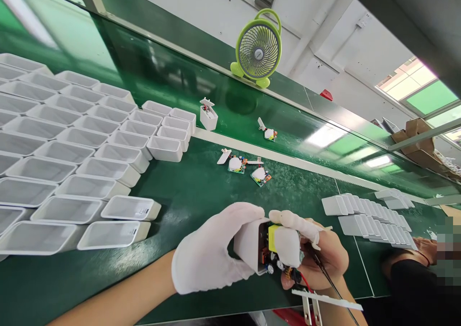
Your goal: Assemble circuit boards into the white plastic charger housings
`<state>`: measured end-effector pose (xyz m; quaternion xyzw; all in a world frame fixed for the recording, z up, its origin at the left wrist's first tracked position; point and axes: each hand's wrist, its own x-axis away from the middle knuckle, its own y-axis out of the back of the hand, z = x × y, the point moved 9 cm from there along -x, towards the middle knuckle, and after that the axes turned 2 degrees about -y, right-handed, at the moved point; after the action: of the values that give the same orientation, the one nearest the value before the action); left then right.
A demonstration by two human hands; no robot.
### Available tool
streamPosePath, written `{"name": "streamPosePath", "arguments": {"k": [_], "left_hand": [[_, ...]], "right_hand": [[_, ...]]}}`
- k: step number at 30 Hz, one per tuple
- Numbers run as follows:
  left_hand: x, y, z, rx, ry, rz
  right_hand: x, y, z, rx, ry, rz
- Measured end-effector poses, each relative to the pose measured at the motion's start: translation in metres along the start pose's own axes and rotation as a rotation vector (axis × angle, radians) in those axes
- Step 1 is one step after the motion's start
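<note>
My left hand (207,254), in a white glove, is wrapped round a white plastic case (247,242) lying on its side, its mouth facing right. At that mouth my right hand (329,256), with white covers on some fingers, grips a circuit board (286,247) bearing a white blob and yellow tape. Part of the board appears to be inside the case. A thin dark tool (326,271), perhaps tweezers, also rests in the right hand. Below hangs a white plate with metal prongs (327,299), with a red wire running up towards the board.
Rows of open white cases (75,184) cover the left of the green bench (180,187). Loose circuit boards (236,165) and one filled case (209,117) lie ahead. A green fan (258,52) stands behind. Stacked white parts (374,225) and another person's arm (406,273) are at right.
</note>
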<state>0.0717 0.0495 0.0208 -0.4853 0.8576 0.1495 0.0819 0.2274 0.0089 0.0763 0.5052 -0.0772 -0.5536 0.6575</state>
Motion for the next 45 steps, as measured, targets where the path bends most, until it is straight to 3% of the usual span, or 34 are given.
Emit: {"name": "streamPosePath", "arguments": {"k": [3,10,19,31,39,45], "left_hand": [[0.0,0.0,0.002,0.005,0.008,-0.001],[0.001,0.002,-0.003,-0.02,-0.076,-0.036],[-0.001,0.001,0.0,0.011,0.001,0.011],[0.001,0.003,-0.008,-0.035,-0.123,-0.006],[-0.002,0.003,0.0,0.025,0.007,0.024],[0.0,0.004,-0.007,-0.027,-0.101,-0.007]], "right_hand": [[-0.007,0.007,0.007,-0.055,0.032,-0.071],[-0.01,0.007,0.01,-0.05,0.018,-0.069],[-0.011,0.006,0.012,-0.063,0.056,-0.044],[-0.013,0.009,0.019,-0.053,0.046,-0.047],[-0.018,0.006,0.023,-0.045,0.112,-0.029],[-0.017,0.006,0.023,-0.092,0.14,-0.033]]}}
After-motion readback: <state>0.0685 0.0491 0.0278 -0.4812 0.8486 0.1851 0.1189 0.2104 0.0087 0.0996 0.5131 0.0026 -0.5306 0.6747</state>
